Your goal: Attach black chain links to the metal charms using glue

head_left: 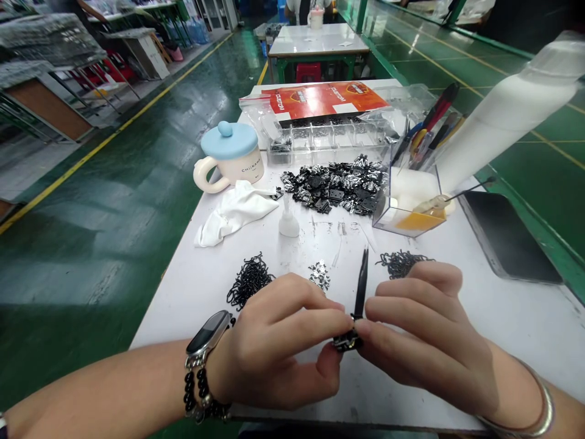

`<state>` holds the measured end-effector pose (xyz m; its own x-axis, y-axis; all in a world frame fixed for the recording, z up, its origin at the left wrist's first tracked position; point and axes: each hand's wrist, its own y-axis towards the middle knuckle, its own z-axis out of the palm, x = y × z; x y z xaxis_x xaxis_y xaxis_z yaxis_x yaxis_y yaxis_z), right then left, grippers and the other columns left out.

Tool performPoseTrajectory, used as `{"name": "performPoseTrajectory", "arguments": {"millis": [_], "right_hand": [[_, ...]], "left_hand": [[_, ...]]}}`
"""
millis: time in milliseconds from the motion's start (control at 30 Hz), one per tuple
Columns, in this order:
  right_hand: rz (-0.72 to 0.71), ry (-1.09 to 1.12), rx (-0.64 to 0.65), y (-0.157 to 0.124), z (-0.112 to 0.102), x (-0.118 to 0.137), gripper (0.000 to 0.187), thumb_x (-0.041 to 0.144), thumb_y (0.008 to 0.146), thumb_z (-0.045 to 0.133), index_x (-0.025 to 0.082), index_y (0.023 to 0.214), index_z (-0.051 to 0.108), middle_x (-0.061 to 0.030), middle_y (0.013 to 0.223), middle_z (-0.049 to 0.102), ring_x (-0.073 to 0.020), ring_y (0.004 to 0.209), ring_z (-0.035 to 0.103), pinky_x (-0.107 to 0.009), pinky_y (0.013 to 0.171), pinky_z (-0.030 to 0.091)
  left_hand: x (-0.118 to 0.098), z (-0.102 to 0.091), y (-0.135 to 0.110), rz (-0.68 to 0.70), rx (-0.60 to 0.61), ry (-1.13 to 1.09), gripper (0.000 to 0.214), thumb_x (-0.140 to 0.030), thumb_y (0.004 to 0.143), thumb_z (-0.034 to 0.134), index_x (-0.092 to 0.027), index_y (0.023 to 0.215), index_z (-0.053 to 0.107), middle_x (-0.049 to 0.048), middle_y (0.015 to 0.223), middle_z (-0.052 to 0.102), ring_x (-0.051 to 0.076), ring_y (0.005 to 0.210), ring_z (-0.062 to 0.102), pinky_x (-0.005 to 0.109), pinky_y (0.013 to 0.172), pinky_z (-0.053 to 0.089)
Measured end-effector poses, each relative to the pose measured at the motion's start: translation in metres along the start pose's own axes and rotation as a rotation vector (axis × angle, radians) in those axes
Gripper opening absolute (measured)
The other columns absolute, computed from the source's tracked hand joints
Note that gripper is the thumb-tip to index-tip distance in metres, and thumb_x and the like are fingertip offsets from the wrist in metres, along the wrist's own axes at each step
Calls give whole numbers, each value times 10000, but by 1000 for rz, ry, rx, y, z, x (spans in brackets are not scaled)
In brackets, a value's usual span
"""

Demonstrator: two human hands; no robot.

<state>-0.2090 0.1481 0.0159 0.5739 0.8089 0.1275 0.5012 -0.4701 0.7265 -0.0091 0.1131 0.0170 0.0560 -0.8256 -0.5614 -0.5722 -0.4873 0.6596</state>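
1. I'm pinching a small black metal part (pixel 346 341) between the fingertips of my left hand (pixel 274 341) and right hand (pixel 427 335), low over the white table (pixel 183 323).
2. I'm pressing both sets of fingers close around the part, steadying it near its edges.
3. I'm holding black tweezers (pixel 361 283) upright at the part, points up; I cannot tell which fingers grip them.
4. I'm working just beside black wire hooks (pixel 250 281), with a heap of black metal pieces (pixel 329 189) farther ahead.
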Motion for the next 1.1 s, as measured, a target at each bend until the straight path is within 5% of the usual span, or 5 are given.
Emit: {"name": "performPoseTrajectory", "arguments": {"millis": [600,767,900,1033,1100], "right_hand": [[0,23,-50,-3,0,2,82,79,826,564,140,826,618,-5,720,647,-141,703,552,-369,634,334],[1,-10,23,-1,-1,0,63,90,795,617,147,821,618,7,702,653,-135,689,546,-359,655,339],[69,-20,7,1,4,-3,137,181,737,688,151,843,606,4,688,649,-142,663,539,-365,670,326],[360,201,33,1,10,-5,185,192,696,704,178,798,551,20,656,592,-130,628,521,-348,662,339],[508,364,40,0,10,-7,182,174,700,699,189,787,541,24,655,569,-129,637,519,-329,652,363]], "left_hand": [[-2,-6,4,25,133,142,238,-46,680,593,-132,900,629,57,635,651,151,558,602,275,540,526],[-5,-4,5,-19,84,78,244,-32,679,597,-122,901,639,57,623,646,142,533,576,250,488,486],[-3,-1,6,-371,80,-189,184,-53,687,634,-112,857,674,45,641,659,127,565,592,227,547,503],[6,-1,7,-980,91,-781,188,-203,729,722,-121,897,701,45,705,702,122,641,636,226,640,525],[11,-2,8,-1140,90,-1066,193,-275,756,720,-116,865,717,47,721,712,104,649,643,199,645,517]]}}
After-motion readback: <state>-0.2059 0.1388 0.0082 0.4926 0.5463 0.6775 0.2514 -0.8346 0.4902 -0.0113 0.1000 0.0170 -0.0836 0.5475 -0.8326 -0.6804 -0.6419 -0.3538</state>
